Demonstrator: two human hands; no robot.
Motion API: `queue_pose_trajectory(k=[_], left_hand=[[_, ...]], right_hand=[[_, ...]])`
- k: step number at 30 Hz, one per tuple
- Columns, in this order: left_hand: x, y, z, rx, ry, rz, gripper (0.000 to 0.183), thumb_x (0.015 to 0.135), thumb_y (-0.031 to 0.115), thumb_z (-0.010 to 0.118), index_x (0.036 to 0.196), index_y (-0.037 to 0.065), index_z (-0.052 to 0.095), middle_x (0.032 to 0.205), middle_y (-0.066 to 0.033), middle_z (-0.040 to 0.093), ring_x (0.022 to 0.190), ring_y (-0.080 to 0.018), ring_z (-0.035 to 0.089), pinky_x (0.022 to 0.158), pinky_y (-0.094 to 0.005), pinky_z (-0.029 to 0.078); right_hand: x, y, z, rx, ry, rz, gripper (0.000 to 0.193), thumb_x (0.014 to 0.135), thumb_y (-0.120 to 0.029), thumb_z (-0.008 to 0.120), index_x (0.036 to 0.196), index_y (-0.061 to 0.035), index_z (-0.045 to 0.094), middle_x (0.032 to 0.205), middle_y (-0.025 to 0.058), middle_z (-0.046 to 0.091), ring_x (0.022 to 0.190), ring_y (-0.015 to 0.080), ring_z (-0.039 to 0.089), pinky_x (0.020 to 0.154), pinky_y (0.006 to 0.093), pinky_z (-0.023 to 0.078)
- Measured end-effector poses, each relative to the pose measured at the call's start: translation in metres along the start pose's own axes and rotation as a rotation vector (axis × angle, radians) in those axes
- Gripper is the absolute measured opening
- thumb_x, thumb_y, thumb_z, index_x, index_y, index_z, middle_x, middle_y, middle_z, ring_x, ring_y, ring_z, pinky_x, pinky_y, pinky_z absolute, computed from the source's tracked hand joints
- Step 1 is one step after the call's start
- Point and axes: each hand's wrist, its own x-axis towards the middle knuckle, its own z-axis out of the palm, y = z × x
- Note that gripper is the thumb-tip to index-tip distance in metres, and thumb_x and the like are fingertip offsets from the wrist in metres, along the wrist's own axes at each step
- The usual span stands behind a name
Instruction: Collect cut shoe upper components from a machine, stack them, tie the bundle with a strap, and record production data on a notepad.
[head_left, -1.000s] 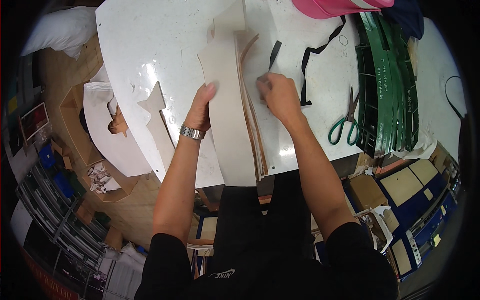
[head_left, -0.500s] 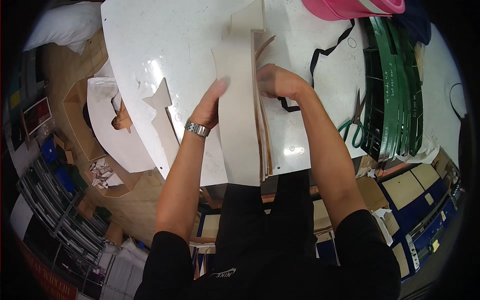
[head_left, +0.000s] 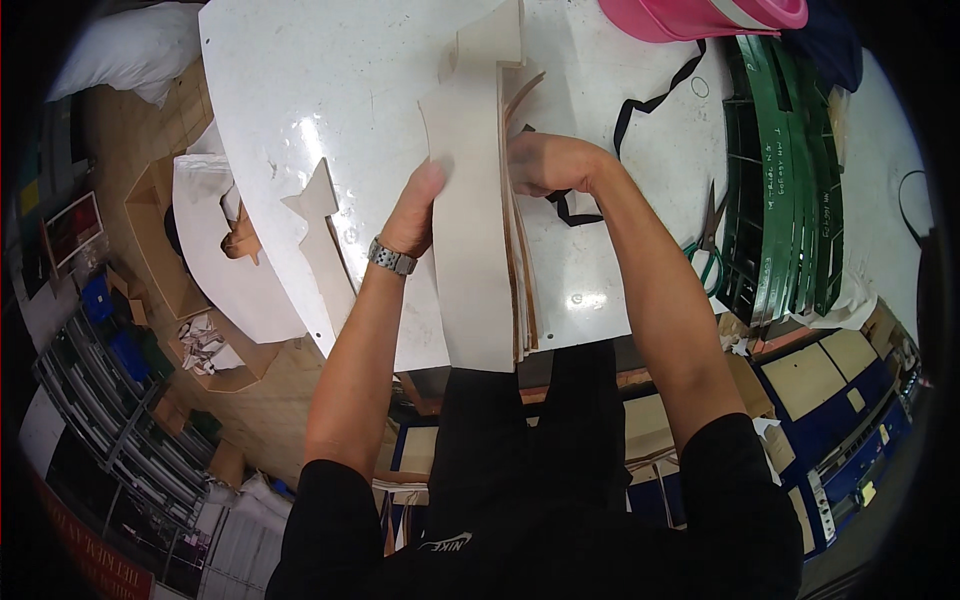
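Observation:
A stack of long, cream-coloured cut sheets (head_left: 472,220) with brownish edges stands on edge in front of me, its near end at the table's front edge. My left hand (head_left: 412,208), with a metal watch on the wrist, is closed on its left side, thumb on the pale face. On the other side my right hand (head_left: 552,163) is closed against the layered edges. Its fingertips are partly hidden, so what they pinch cannot be made out. A black strap (head_left: 575,211) shows just below that hand and a dark bit of it above.
On the white table (head_left: 385,60) lie a notched pale cut-out (head_left: 322,235) at left and green-handled scissors (head_left: 708,245) at right. Green slotted pieces (head_left: 785,190) stand beside the scissors. A pink basin (head_left: 690,18) sits at the far right. A cardboard box (head_left: 150,215) is beyond the left edge.
My right hand has shifted slightly at the stack's edge, and a dark bit of strap now shows above it. My left hand keeps its grip; the view has moved a little.

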Motion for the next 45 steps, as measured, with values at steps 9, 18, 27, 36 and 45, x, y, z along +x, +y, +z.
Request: queue_pose_trajectory(k=[9, 18, 27, 36, 45], left_hand=[[0.012, 0.013, 0.023, 0.232, 0.3, -0.062, 0.105, 0.099, 0.088, 0.023, 0.143, 0.0, 0.06, 0.114, -0.012, 0.075, 0.096, -0.0187, 0.072, 0.083, -0.0312, 0.058], [0.01, 0.016, 0.012, 1.09, 0.486, 0.13, 0.084, 0.107, 0.069, 0.041, 0.076, -0.005, 0.066, 0.072, -0.0232, 0.066, 0.067, -0.038, 0.063, 0.071, -0.0483, 0.051], [-0.019, 0.033, -0.025, 1.485, 0.349, 0.091, 0.019, 0.095, 0.023, 0.075, 0.092, 0.005, 0.079, 0.093, -0.018, 0.075, 0.087, -0.0391, 0.069, 0.078, -0.0483, 0.055], [-0.03, 0.067, -0.03, 1.199, 0.188, -0.105, 0.018, 0.1, 0.018, 0.07, 0.106, 0.002, 0.077, 0.083, -0.0097, 0.075, 0.079, -0.0194, 0.067, 0.071, -0.0356, 0.053], [-0.058, 0.082, -0.043, 1.383, 0.068, 0.001, 0.021, 0.097, 0.021, 0.075, 0.103, 0.001, 0.075, 0.103, -0.0122, 0.069, 0.089, -0.0245, 0.065, 0.081, -0.0356, 0.054]], right_hand=[[-0.007, -0.01, 0.014, 0.057, 0.16, 0.03, 0.014, 0.098, -0.007, 0.056, 0.093, 0.0001, 0.068, 0.068, 0.0033, 0.061, 0.057, 0.0131, 0.054, 0.054, 0.0303, 0.044], [-0.017, 0.003, 0.03, -0.382, 0.57, -0.118, 0.02, 0.098, -0.009, 0.06, 0.109, 0.0022, 0.071, 0.082, 0.0182, 0.073, 0.077, 0.0317, 0.071, 0.075, 0.042, 0.055], [-0.091, 0.004, 0.017, -0.347, 0.642, -0.076, 0.017, 0.1, -0.011, 0.067, 0.104, 0.0049, 0.07, 0.078, 0.0094, 0.066, 0.069, 0.0177, 0.059, 0.069, 0.0328, 0.051], [-0.117, 0.007, 0.026, -0.039, 0.791, -0.129, 0.026, 0.104, -0.008, 0.062, 0.13, -0.0046, 0.065, 0.078, 0.0066, 0.069, 0.068, 0.0134, 0.061, 0.067, 0.0319, 0.051], [-0.137, -0.017, 0.04, -0.481, 0.78, -0.161, 0.038, 0.104, -0.008, 0.063, 0.142, -0.0123, 0.059, 0.075, 0.014, 0.067, 0.064, 0.0297, 0.062, 0.066, 0.0397, 0.05]])
